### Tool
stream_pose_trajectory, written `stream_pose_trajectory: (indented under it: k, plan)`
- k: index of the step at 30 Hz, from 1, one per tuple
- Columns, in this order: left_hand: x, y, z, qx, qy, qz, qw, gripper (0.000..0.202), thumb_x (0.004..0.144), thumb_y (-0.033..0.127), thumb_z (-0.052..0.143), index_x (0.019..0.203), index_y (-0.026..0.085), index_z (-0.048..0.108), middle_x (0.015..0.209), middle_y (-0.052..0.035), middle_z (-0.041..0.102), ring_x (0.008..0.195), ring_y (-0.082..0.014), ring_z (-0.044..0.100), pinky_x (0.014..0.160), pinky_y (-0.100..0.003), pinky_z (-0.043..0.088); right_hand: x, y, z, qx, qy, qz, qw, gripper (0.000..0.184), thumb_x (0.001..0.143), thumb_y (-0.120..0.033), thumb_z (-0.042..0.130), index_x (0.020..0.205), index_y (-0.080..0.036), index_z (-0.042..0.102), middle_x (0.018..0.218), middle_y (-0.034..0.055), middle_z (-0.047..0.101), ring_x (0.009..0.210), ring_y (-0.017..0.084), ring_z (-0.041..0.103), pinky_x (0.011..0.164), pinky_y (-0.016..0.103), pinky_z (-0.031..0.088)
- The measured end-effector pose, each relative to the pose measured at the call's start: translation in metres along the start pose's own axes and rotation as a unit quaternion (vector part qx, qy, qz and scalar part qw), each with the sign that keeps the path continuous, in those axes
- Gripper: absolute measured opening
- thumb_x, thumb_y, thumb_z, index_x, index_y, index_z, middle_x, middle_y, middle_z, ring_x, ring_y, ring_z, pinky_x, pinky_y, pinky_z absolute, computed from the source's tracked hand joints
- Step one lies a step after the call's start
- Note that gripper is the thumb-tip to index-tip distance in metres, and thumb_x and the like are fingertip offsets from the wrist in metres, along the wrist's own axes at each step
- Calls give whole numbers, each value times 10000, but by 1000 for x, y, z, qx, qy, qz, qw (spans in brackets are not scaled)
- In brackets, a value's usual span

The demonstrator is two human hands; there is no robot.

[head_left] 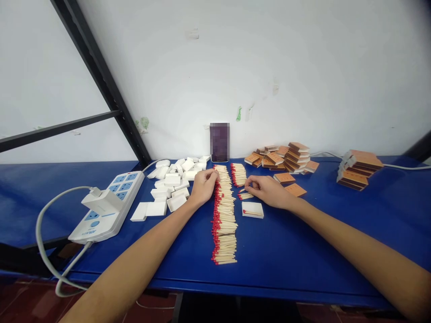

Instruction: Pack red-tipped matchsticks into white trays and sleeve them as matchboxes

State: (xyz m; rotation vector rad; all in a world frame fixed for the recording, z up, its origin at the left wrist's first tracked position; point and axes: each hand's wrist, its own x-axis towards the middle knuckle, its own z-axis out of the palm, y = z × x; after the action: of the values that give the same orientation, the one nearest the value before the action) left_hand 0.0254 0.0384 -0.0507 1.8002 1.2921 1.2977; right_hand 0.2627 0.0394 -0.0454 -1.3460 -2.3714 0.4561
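The long row of matches [225, 224] runs down the middle of the blue counter [286, 255], from near the back edge towards the front edge, red heads all to the left, presumably so each can be taken the same way round. The left hand [204, 186] rests at the row's left side; its grip is narrow, though whether it holds anything one cannot tell. The right hand's [266, 190] grip is narrow too, apparently on 1 match [242, 191], just above a small bunch [246, 196]. A white tray [253, 206] lies close below, probably for a short reach; matches lie inside it. White boxes [173, 180] and orange boxes [274, 158] sit towards the back edge, on opposite sides, leaving both arms room.
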Motion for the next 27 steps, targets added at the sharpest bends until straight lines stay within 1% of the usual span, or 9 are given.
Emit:
stream_pose_trajectory:
  k: [3,6,9,12,16,18,20,23,27]
  plan:
    - [1,-2,0,3,2,0,1000,297,837,290,433,601,162,560,515,36,425,536,-112,406,567,-254,313,0,-1,0,1,-6,9,1000,181,867,-360,523,841,-227,643,613,-29,562,550,126,469,507,249,261]
    - [1,-3,0,4,2,2,1000,296,839,292,433,607,162,565,518,37,424,536,-112,405,561,-253,309,-2,-1,-1,21,-16,-4,1000,190,861,-349,519,819,-228,659,596,-31,554,541,124,467,506,249,266]
    - [1,-2,0,8,0,2,1000,296,842,291,432,612,163,570,516,38,416,530,-112,399,555,-255,302,-3,-1,-2,44,-12,-22,999,223,874,-357,503,871,-223,682,611,-23,574,560,131,483,523,250,282]
    - [0,0,-1,10,-1,1,1000,296,843,285,431,610,164,568,517,40,408,523,-109,385,553,-257,294,-4,-1,-3,46,-15,-25,998,241,882,-365,498,906,-234,698,623,-24,589,564,131,476,532,253,283]
    - [0,0,-2,9,-1,4,1000,298,844,279,429,604,163,564,520,39,406,527,-108,384,562,-257,298,-6,-2,-6,58,-31,-39,997,259,888,-359,478,813,-218,681,588,-28,541,544,122,441,517,248,272]
    - [1,0,-2,11,-2,4,1000,296,844,279,431,607,163,565,520,38,408,529,-109,385,561,-256,299,-7,-1,-7,69,-35,-40,996,266,890,-351,468,817,-209,681,593,-26,536,549,125,445,521,248,285]
    - [1,-1,-1,11,-3,3,1000,294,845,284,432,612,164,565,516,39,404,524,-109,380,554,-255,295,-7,1,-7,71,-23,-34,997,272,889,-339,462,886,-205,700,602,-25,540,550,130,451,528,253,296]
    - [1,-2,-1,10,-5,0,1000,294,848,292,432,618,166,565,507,41,392,514,-108,368,543,-254,287,-7,4,-6,60,16,-27,998,309,893,-321,448,994,-194,712,588,-27,530,536,134,441,539,261,299]
    - [0,-3,0,6,-5,-2,1000,291,846,290,432,623,163,570,506,41,393,512,-106,365,539,-253,286,-5,8,-3,40,33,-44,998,319,896,-284,445,1021,-191,723,591,-23,543,517,124,424,547,256,298]
